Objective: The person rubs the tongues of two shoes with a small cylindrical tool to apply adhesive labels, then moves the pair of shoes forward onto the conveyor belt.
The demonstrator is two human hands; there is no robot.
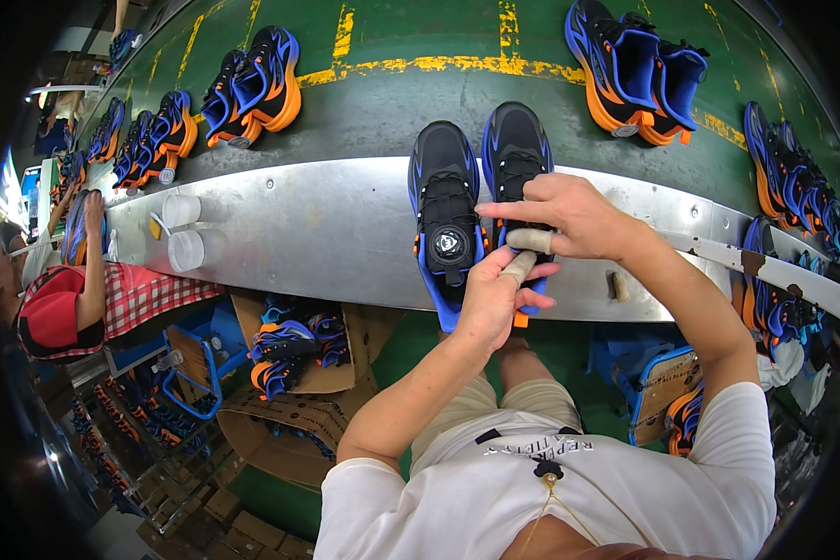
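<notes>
Cardboard box point(285, 369) below the metal ledge point(327, 233) holds blue shoe parts; your right hand point(569, 219) and left hand point(490, 299) pinch the right shoe point(516, 149), its tongue hidden by fingers.

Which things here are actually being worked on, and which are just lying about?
In hand:
- right shoe, gripped by the left hand and right hand
- left shoe of the same pair, beside it on the metal ledge

Lying about:
- shoe pairs on the green belt
- two white cups
- cardboard box of shoes
</notes>
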